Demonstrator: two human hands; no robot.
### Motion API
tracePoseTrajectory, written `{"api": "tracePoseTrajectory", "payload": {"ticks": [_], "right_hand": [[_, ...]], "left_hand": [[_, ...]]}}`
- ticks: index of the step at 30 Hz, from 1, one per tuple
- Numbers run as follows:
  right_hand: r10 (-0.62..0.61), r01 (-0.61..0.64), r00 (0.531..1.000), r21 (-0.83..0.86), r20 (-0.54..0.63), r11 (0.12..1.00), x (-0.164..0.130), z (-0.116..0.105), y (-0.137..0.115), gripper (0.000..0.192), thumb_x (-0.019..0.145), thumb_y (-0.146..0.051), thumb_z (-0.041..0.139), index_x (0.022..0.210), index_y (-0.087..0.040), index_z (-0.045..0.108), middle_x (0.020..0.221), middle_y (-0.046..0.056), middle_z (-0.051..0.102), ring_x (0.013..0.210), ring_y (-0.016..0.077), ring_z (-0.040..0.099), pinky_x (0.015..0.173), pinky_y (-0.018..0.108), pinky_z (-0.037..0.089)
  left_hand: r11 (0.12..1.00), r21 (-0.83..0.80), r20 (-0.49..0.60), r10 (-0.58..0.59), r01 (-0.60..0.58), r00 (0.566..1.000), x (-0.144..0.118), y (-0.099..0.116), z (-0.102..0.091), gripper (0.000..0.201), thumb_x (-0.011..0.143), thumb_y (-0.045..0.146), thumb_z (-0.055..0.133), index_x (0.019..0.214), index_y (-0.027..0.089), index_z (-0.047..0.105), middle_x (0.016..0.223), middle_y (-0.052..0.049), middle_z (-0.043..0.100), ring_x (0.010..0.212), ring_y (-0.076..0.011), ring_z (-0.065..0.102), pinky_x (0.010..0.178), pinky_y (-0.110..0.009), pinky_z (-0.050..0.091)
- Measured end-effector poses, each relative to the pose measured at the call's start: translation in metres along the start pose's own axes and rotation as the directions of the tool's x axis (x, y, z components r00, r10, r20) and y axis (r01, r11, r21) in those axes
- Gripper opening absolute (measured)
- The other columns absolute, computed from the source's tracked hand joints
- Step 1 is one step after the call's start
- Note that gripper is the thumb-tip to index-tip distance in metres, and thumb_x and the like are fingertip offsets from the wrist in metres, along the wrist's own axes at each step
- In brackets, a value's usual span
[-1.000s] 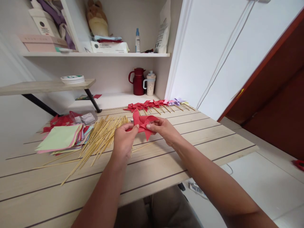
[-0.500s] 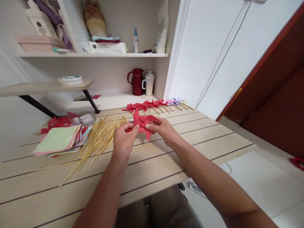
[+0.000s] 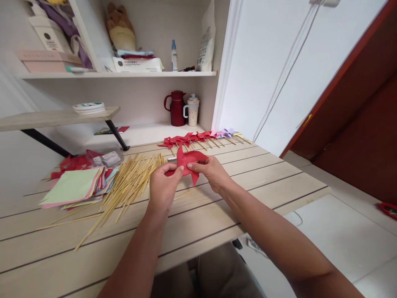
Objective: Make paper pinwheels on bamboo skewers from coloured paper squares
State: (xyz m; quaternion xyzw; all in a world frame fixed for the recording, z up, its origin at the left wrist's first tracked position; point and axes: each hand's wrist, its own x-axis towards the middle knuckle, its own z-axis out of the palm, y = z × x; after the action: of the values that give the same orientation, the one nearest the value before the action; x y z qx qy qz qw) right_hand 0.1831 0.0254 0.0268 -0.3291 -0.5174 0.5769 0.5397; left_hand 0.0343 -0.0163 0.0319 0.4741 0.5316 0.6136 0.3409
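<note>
Above the middle of the light wooden table, my left hand and my right hand both pinch a red folded paper pinwheel. The left fingers grip its left side and the right fingers press near its centre. A loose bamboo stick lies on the table just under my hands. A small silvery object shows by my left fingertips, too small to identify.
A heap of bamboo sticks lies left of my hands, beside a stack of coloured paper squares. Finished pinwheels on sticks line the far edge. A red jug and a mug stand on the shelf behind.
Both hands keep hold of the red pinwheel and have shifted only slightly. The view has drifted a little, so everything sits slightly further left.
</note>
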Motion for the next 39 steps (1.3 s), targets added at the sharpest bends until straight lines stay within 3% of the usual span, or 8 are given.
{"api": "tracePoseTrajectory", "payload": {"ticks": [7, 12, 17, 21, 27, 33, 36, 39], "right_hand": [[-0.024, 0.024, 1.0, -0.016, 0.004, 1.0, -0.0021, 0.0026, -0.0038, 0.026, 0.061, -0.034, 0.087, 0.077, -0.017, 0.076, 0.079, 0.003, 0.074, 0.075, 0.018, 0.061, 0.077, 0.034, 0.047], [-0.005, 0.004, 1.0, -0.037, -0.013, 0.999, -0.0034, 0.0057, -0.0043, 0.027, 0.06, -0.036, 0.087, 0.074, -0.017, 0.074, 0.07, 0.001, 0.069, 0.069, 0.016, 0.057, 0.072, 0.032, 0.044], [-0.006, 0.006, 1.0, -0.009, -0.02, 1.0, -0.0029, 0.0062, -0.0033, 0.027, 0.058, -0.037, 0.089, 0.07, -0.019, 0.073, 0.073, 0.002, 0.071, 0.072, 0.0176, 0.059, 0.074, 0.033, 0.048], [-0.015, 0.015, 1.0, -0.004, -0.015, 1.0, -0.0026, 0.0056, -0.0026, 0.027, 0.058, -0.038, 0.089, 0.075, -0.02, 0.076, 0.078, 0.003, 0.074, 0.076, 0.02, 0.062, 0.076, 0.034, 0.05], [-0.02, 0.02, 1.0, -0.033, -0.008, 0.999, -0.0032, 0.004, -0.0003, 0.025, 0.062, -0.037, 0.087, 0.073, -0.018, 0.075, 0.076, 0.003, 0.073, 0.072, 0.0183, 0.061, 0.07, 0.033, 0.048], [-0.021, 0.021, 1.0, -0.047, 0.004, 0.999, -0.0045, 0.0076, -0.0003, 0.026, 0.063, -0.038, 0.087, 0.075, -0.019, 0.074, 0.076, 0.002, 0.072, 0.074, 0.0191, 0.061, 0.073, 0.034, 0.048], [-0.032, 0.033, 0.999, -0.059, 0.02, 0.998, -0.0031, 0.0074, 0.0016, 0.03, 0.065, -0.041, 0.087, 0.08, -0.019, 0.073, 0.078, 0.002, 0.071, 0.077, 0.0192, 0.061, 0.076, 0.034, 0.048], [-0.127, 0.125, 0.992, -0.101, -0.011, 0.987, -0.0018, 0.0031, 0.0015, 0.036, 0.072, -0.046, 0.083, 0.095, -0.022, 0.071, 0.095, 0.004, 0.072, 0.088, 0.0204, 0.062, 0.084, 0.036, 0.05]], "left_hand": [[0.981, -0.161, 0.069, -0.1, 0.11, 0.993, 0.0026, -0.0074, -0.0007, 0.027, 0.067, 0.039, 0.086, 0.08, 0.018, 0.076, 0.079, -0.003, 0.076, 0.074, -0.0169, 0.066, 0.075, -0.029, 0.049], [0.948, -0.263, 0.16, -0.14, 0.179, 0.977, 0.0042, -0.0098, -0.0018, 0.036, 0.064, 0.042, 0.09, 0.086, 0.016, 0.079, 0.089, -0.007, 0.079, 0.086, -0.0215, 0.07, 0.089, -0.035, 0.051], [0.912, -0.357, 0.221, -0.129, 0.203, 0.967, 0.0041, -0.0065, -0.0006, 0.042, 0.072, 0.051, 0.084, 0.094, 0.016, 0.08, 0.094, -0.011, 0.079, 0.1, -0.026, 0.071, 0.099, -0.04, 0.049], [0.923, -0.346, 0.21, -0.098, 0.168, 0.973, 0.004, -0.0065, -0.0007, 0.045, 0.079, 0.058, 0.077, 0.097, 0.017, 0.08, 0.097, -0.011, 0.079, 0.101, -0.0259, 0.071, 0.098, -0.04, 0.05], [0.968, -0.205, 0.14, -0.12, 0.147, 0.983, 0.0032, -0.0077, -0.0024, 0.039, 0.065, 0.046, 0.089, 0.088, 0.018, 0.078, 0.091, -0.008, 0.079, 0.087, -0.0229, 0.071, 0.089, -0.037, 0.052], [0.979, -0.166, 0.064, -0.109, 0.119, 0.992, 0.0019, -0.0071, -0.0002, 0.034, 0.063, 0.042, 0.088, 0.083, 0.017, 0.078, 0.087, -0.007, 0.079, 0.081, -0.0212, 0.07, 0.083, -0.034, 0.053], [0.973, -0.183, 0.028, -0.138, 0.141, 0.99, 0.0032, -0.0078, -0.0009, 0.033, 0.061, 0.041, 0.089, 0.08, 0.017, 0.077, 0.083, -0.006, 0.078, 0.079, -0.0209, 0.07, 0.08, -0.033, 0.053], [0.946, -0.255, -0.019, -0.209, 0.197, 0.978, 0.0065, -0.0082, -0.0045, 0.033, 0.059, 0.038, 0.09, 0.08, 0.015, 0.077, 0.081, -0.007, 0.077, 0.077, -0.0201, 0.071, 0.079, -0.034, 0.054]]}}
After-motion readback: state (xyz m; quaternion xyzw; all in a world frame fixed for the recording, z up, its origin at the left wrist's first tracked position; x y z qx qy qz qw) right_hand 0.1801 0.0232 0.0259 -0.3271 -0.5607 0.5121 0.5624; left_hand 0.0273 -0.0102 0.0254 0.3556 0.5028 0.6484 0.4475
